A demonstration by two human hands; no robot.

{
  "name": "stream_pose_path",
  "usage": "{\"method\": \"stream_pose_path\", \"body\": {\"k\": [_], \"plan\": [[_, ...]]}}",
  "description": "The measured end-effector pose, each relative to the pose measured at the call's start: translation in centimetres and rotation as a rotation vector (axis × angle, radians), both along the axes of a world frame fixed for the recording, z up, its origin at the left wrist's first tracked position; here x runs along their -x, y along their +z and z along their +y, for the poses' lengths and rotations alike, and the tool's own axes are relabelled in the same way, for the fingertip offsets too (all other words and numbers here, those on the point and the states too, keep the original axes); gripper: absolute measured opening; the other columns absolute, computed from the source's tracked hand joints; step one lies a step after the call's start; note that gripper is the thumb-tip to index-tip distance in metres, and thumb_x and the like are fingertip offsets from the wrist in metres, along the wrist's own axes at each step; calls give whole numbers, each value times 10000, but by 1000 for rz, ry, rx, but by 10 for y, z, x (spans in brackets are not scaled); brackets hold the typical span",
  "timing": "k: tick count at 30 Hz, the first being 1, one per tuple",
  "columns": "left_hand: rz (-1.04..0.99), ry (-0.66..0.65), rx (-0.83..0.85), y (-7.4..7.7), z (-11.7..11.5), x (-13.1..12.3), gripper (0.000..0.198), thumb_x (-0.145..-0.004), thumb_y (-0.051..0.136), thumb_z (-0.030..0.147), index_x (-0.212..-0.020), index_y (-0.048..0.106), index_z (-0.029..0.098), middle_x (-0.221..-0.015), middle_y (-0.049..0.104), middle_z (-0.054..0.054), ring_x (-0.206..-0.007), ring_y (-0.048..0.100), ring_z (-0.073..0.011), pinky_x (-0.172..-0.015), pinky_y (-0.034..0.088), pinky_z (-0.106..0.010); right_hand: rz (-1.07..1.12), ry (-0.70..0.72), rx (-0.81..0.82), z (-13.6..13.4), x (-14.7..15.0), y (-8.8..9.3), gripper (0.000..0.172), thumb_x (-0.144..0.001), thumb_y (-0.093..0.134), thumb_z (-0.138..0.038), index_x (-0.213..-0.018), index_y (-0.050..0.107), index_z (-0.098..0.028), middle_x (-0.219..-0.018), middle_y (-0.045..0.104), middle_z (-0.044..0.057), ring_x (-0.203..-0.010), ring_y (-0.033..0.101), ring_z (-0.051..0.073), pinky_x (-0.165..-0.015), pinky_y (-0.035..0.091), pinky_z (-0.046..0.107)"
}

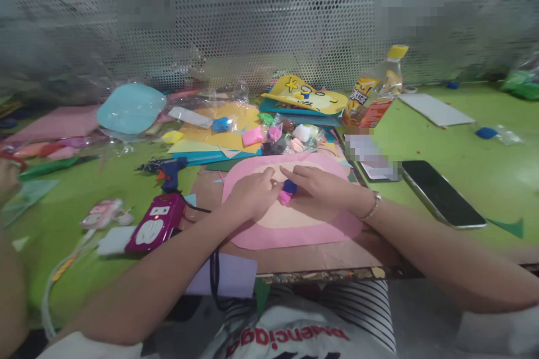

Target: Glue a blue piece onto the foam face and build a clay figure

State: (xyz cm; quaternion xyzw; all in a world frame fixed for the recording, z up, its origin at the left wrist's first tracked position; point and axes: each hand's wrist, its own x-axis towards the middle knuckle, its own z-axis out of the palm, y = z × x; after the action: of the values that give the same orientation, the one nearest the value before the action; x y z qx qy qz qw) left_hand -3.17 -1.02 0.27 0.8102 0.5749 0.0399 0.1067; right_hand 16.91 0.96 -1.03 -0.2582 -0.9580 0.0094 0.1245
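Note:
Both hands meet over a pink rounded sheet [252, 238] with a cream middle panel. My left hand [257, 193] has its fingers curled, the tips turned toward the right hand. My right hand [320, 188] comes in from the other side, its fingers bent with the index finger and thumb reaching toward the left fingertips. Whatever the fingertips pinch is too small or hidden to name. Just beneath the fingers are a dark blue lump [289, 186] and a bright pink lump [286, 197], which look like soft clay; whether they are touched is unclear.
Left stand a blue glue gun [170, 173] and a magenta power strip [155, 224] with cables. Behind lie clay packets [252, 136], coloured sheets and a yellow decorated piece [307, 95]. A bottle [374, 92] and phone [442, 193] are right. Another person's hand [8, 179] shows far left.

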Motion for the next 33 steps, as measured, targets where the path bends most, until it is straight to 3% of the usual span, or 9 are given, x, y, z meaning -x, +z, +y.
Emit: {"method": "stream_pose_path", "body": {"k": [12, 18, 23, 30, 33], "plan": [[7, -19, -32, -5, -4, -3, 333, -872, 300, 299, -1167, 430, 216, -916, 653, -81, -855, 617, -252, -613, 374, -308, 15, 29, 0, 0, 0, 0, 596, -884, 474, -380, -1372, 325, -71, -900, 554, 119, -774, 529, 217, -706, 475, 383], [-82, -127, 24, -2, -1, 5, 367, -901, 279, 343, -1218, 416, 216, -1161, 590, -104, -1031, 567, -239, -765, 400, -313, 26, 29, 27, 1, -1, -1, 563, -903, 439, -361, -1373, 322, -74, -875, 541, 102, -746, 519, 200, -681, 473, 357], [-38, -57, -45, -6, -5, 0, 392, -912, 245, 362, -1221, 415, 192, -1043, 613, -116, -977, 580, -255, -763, 404, -341, 8, 25, 20, 1, -1, -2, 640, -869, 495, -429, -1371, 320, -73, -896, 536, 105, -731, 519, 192, -661, 471, 344], [-181, -113, 16, -1, -2, -1, 331, -903, 272, 343, -1130, 444, 174, -1042, 608, -110, -970, 573, -230, -773, 406, -331, -59, 79, -73, 2, -2, 2, 494, -915, 415, -236, -1374, 313, -83, -915, 555, 108, -770, 540, 200, -722, 486, 376], [-304, -129, 107, 7, -1, -1, 270, -829, 442, 408, -991, 464, 194, -939, 617, -63, -826, 583, -195, -673, 407, -294, -75, 81, -74, 2, -2, 3, 484, -912, 377, -154, -1382, 293, -74, -932, 559, 117, -793, 549, 205, -750, 493, 389]]}}
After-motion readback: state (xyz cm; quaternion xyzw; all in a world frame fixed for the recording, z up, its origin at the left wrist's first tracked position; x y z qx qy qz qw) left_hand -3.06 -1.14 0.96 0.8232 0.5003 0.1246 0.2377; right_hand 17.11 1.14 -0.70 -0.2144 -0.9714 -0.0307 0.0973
